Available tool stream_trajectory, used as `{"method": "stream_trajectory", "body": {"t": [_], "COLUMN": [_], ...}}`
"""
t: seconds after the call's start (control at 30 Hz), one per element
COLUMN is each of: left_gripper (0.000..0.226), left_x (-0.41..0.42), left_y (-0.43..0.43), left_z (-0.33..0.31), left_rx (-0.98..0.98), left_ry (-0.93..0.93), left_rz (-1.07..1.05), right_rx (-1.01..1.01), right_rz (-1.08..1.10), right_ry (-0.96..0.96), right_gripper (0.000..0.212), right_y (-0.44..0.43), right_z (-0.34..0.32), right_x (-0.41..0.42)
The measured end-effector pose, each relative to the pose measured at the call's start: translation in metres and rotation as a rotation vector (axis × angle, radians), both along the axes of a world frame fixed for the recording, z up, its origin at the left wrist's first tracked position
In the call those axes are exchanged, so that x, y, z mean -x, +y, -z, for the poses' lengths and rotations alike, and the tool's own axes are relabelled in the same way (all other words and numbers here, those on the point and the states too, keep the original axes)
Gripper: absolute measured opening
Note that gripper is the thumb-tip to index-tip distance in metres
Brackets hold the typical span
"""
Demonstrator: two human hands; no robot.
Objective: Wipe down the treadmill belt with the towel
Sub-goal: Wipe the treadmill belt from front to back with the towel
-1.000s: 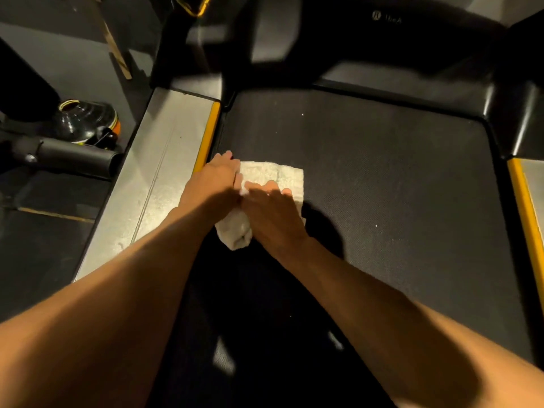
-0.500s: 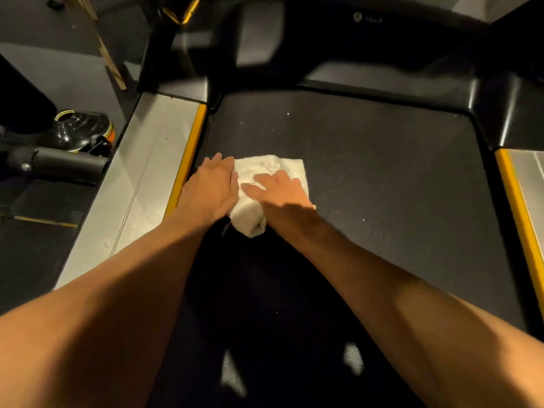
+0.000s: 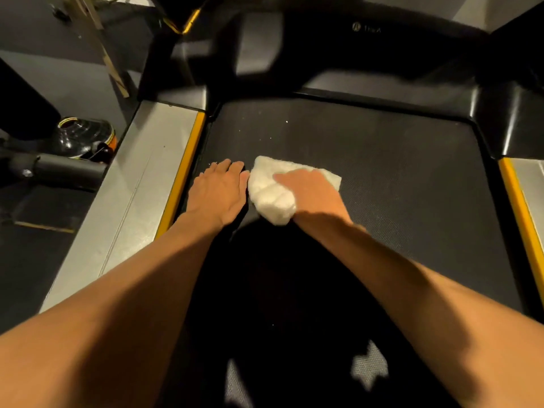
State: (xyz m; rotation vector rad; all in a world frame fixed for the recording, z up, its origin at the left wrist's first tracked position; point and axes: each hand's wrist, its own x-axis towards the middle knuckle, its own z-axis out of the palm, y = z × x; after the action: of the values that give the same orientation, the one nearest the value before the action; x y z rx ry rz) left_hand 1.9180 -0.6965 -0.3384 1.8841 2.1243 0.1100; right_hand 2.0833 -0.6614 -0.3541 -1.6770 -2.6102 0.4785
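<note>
A crumpled white towel point(image 3: 272, 195) lies on the black treadmill belt point(image 3: 397, 184), left of the belt's middle. My right hand point(image 3: 312, 192) presses flat on top of the towel, covering its right half. My left hand point(image 3: 219, 192) rests flat on the belt just left of the towel, fingers together, its fingertips at the towel's left edge. A few white specks dot the belt beyond the hands.
Grey side rails with yellow inner strips run along the left point(image 3: 141, 195) and right point(image 3: 527, 184) of the belt. The black motor cover point(image 3: 368, 54) rises at the far end. Black gym equipment point(image 3: 82, 136) stands on the floor at left.
My right hand has slid the towel rightward across the belt. My left hand has come off the towel and now lies flat on the belt beside it.
</note>
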Motion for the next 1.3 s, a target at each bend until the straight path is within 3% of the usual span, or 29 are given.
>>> {"method": "stream_trajectory", "body": {"t": [0.07, 0.13, 0.27, 0.37, 0.5, 0.63, 0.83, 0.93, 1.03, 1.1, 1.2, 1.3], "left_gripper": [0.041, 0.041, 0.045, 0.044, 0.038, 0.035, 0.034, 0.027, 0.026, 0.031, 0.031, 0.032], "left_x": [0.001, 0.000, -0.001, -0.004, -0.002, 0.007, 0.016, 0.021, 0.022, 0.020, 0.017, 0.016], "left_y": [0.000, 0.004, 0.017, 0.022, 0.023, 0.026, 0.025, 0.028, 0.026, 0.023, 0.019, 0.016], "left_z": [-0.002, -0.002, 0.001, 0.003, 0.009, 0.012, -0.004, -0.002, 0.002, 0.003, 0.006, 0.009], "left_rx": [-0.052, -0.065, -0.064, -0.057, -0.089, -0.147, -0.373, -0.349, -0.308, -0.292, -0.258, -0.198], "left_ry": [-0.022, -0.028, -0.032, -0.021, -0.016, -0.172, -0.517, -0.570, -0.545, -0.510, -0.459, -0.392], "left_rz": [-0.041, -0.080, -0.107, -0.126, -0.130, -0.304, -0.540, -0.616, -0.568, -0.506, -0.375, -0.292], "right_rx": [-0.182, -0.318, -0.264, -0.247, -0.053, -0.043, 0.031, 0.120, 0.011, -0.128, -0.092, -0.040], "right_rz": [0.120, 0.226, 0.268, 0.315, 0.350, 0.115, -0.225, -0.389, -0.285, -0.147, -0.082, -0.116], "right_ry": [0.096, 0.154, 0.235, 0.237, 0.177, 0.157, 0.044, 0.129, 0.003, 0.068, 0.045, -0.022], "right_gripper": [0.006, 0.012, 0.005, 0.025, 0.057, 0.056, 0.017, 0.029, 0.029, 0.037, 0.047, 0.040], "right_y": [0.023, 0.045, 0.085, 0.105, 0.110, 0.103, 0.048, 0.005, 0.026, 0.042, 0.044, 0.003], "right_z": [-0.011, -0.020, -0.023, -0.009, 0.003, 0.009, 0.005, -0.002, -0.018, -0.021, -0.005, 0.002], "right_x": [-0.010, -0.018, -0.004, 0.007, 0.029, 0.054, 0.062, 0.045, 0.033, 0.029, 0.031, 0.050]}}
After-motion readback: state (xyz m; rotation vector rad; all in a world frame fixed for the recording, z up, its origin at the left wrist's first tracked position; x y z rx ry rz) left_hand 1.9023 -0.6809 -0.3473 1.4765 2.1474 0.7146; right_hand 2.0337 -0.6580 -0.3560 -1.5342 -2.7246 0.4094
